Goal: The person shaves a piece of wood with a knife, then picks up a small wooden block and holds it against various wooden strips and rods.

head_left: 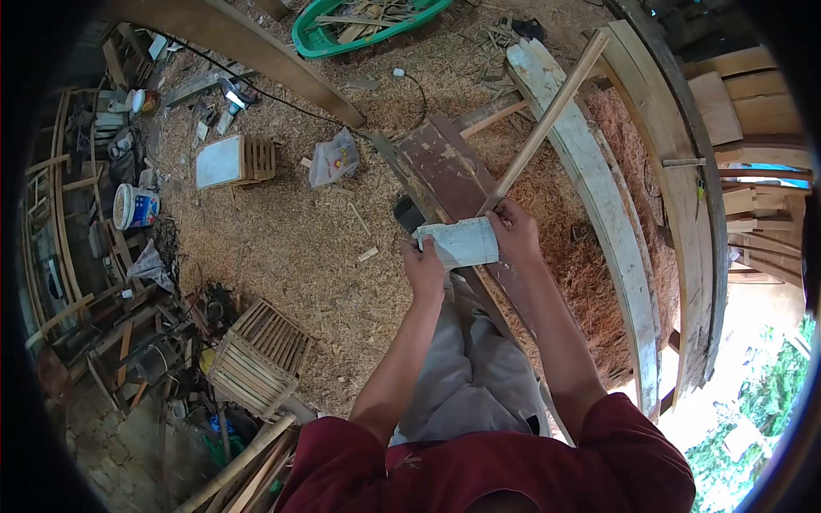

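Head view: a long wooden slat [547,115] is held at its near end and runs up and away to the far right, across a white-painted plank [599,197]. A pale sheet [459,242] is seen wrapped about the slat's near end. The left hand [425,269] is closed on the sheet's left edge, fingers curled tight. The right hand [513,229] is clamped around the sheet's right end and the slat together. A dark reddish board [449,167] lies just beyond the hands, on a floor of sawdust [291,248]. To the left, a small slatted crate [235,161], a plastic bag [333,158] and a white bucket [135,205] are noted. A larger crate [256,355] lies nearer, and a green tub [368,26] far off. Progress is judged unclear: only the near end is covered by the sheet, the long far stretch is bare, and no worked surface can be told apart.
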`<state>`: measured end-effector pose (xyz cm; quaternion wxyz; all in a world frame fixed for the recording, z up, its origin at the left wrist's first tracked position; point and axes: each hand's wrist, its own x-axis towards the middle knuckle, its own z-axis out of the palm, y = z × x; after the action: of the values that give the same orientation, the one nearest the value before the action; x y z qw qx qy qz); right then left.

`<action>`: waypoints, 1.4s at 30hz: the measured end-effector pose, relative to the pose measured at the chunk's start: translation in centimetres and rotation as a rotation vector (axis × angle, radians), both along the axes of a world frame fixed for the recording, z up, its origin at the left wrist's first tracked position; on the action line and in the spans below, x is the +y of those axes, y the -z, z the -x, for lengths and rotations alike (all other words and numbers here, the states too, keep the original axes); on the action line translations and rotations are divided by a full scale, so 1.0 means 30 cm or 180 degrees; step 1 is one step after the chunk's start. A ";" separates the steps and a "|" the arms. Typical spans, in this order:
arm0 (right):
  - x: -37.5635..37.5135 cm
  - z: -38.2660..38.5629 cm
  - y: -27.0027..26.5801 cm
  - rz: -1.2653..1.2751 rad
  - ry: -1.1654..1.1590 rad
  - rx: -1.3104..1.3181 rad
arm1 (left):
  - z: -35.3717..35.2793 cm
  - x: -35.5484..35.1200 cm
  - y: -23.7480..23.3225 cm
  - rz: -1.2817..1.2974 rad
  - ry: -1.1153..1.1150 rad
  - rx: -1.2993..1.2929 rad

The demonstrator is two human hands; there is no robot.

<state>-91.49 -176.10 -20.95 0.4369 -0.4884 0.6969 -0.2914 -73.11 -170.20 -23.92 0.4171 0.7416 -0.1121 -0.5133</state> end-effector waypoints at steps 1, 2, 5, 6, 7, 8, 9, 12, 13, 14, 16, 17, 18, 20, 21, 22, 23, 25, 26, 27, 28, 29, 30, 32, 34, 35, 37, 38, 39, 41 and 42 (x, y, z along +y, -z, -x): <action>0.006 -0.005 0.014 -0.0010 -0.0005 -0.0003 | -0.001 0.003 0.001 0.0034 -0.0123 0.0104; 0.012 -0.009 0.029 -0.0021 -0.0006 -0.0006 | -0.002 0.005 0.003 0.0066 -0.0241 0.0209; 0.017 -0.028 0.010 -0.0098 0.0052 0.0110 | -0.019 0.004 -0.024 -0.0019 -0.0101 0.0213; 0.015 -0.040 0.004 -0.0119 0.0090 0.0159 | -0.024 -0.001 -0.030 0.0023 -0.0120 0.0242; 0.018 -0.047 0.008 -0.0095 0.0119 0.0080 | -0.022 -0.001 -0.038 0.0059 -0.0137 0.0270; 0.020 -0.046 0.013 -0.0069 0.0149 0.0005 | -0.018 -0.002 -0.040 0.0094 -0.0153 0.0302; 0.023 -0.047 0.017 -0.0049 0.0179 -0.0065 | -0.014 0.001 -0.032 0.0138 -0.0194 0.0339; 0.029 -0.049 0.037 -0.0034 0.0304 -0.0444 | -0.003 -0.001 -0.012 0.0225 -0.0263 0.0494; 0.031 -0.046 0.046 -0.0012 0.0305 -0.0385 | -0.003 -0.002 -0.011 0.0228 -0.0251 0.0556; 0.032 -0.042 0.055 0.0005 0.0303 -0.0326 | -0.001 0.000 -0.012 0.0226 -0.0242 0.0617; 0.028 -0.038 0.052 0.0010 0.0278 -0.0229 | 0.001 -0.001 -0.008 0.0133 -0.0203 0.0552; 0.026 -0.037 0.051 0.0002 0.0258 -0.0193 | 0.003 -0.003 -0.006 0.0086 -0.0183 0.0515; 0.025 -0.036 0.051 -0.0008 0.0243 -0.0163 | 0.006 -0.003 -0.009 0.0117 -0.0193 0.0514; 0.029 -0.034 0.069 0.0099 0.0264 -0.0236 | 0.010 -0.003 -0.015 0.0177 -0.0200 0.0506; 0.032 -0.033 0.079 0.0154 0.0280 -0.0272 | 0.012 -0.004 -0.016 0.0190 -0.0206 0.0491; 0.036 -0.031 0.090 0.0135 0.0315 -0.0305 | 0.014 -0.006 -0.018 0.0201 -0.0204 0.0479; 0.039 -0.029 0.100 0.0119 0.0355 -0.0335 | 0.018 -0.008 -0.020 0.0214 -0.0198 0.0471; 0.041 -0.029 0.080 0.0061 0.0405 -0.0249 | 0.025 -0.013 -0.036 0.0155 -0.0218 0.0597; 0.043 -0.024 0.068 0.0017 0.0410 -0.0139 | 0.029 -0.016 -0.044 0.0126 -0.0233 0.0659; 0.041 -0.023 0.045 -0.0029 0.0412 -0.0031 | 0.035 -0.019 -0.053 0.0122 -0.0209 0.0663; 0.038 -0.018 0.027 0.0057 0.0364 0.0003 | 0.041 -0.023 -0.063 0.0117 -0.0183 0.0665; 0.035 -0.011 0.012 0.0137 0.0318 0.0036 | 0.045 -0.025 -0.068 0.0107 -0.0154 0.0666; 0.035 -0.004 0.007 0.0214 0.0280 0.0075 | 0.043 -0.024 -0.056 0.0059 -0.0085 0.0655; 0.048 0.014 0.036 0.0267 0.0370 0.0062 | 0.042 -0.017 -0.030 -0.0054 0.0087 0.0671; 0.063 0.042 0.046 0.0268 0.0461 0.0044 | 0.049 -0.017 -0.039 -0.0159 0.0182 0.0784; 0.071 0.053 0.045 0.0239 0.0492 0.0011 | 0.048 -0.020 -0.048 -0.0213 0.0230 0.0839; 0.080 0.083 0.031 0.0168 0.0529 -0.0023 | 0.034 -0.038 -0.072 -0.0374 0.0517 0.1206; 0.081 0.097 0.017 0.0119 0.0534 -0.0029 | 0.021 -0.054 -0.097 -0.0401 0.0639 0.1438; 0.084 0.107 0.007 0.0070 0.0532 -0.0046 | 0.010 -0.070 -0.119 -0.0429 0.0751 0.1660; 0.099 0.122 0.003 0.0036 0.0501 0.0044 | -0.012 -0.093 -0.140 -0.0406 0.1022 0.1706; 0.106 0.124 0.003 0.0020 0.0479 0.0082 | -0.016 -0.100 -0.144 -0.0391 0.1151 0.1723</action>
<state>-95.20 -172.91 -21.05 0.4031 -0.4397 0.7363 -0.3194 -72.63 -173.21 -19.60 0.2884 0.5702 -0.0959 -0.7632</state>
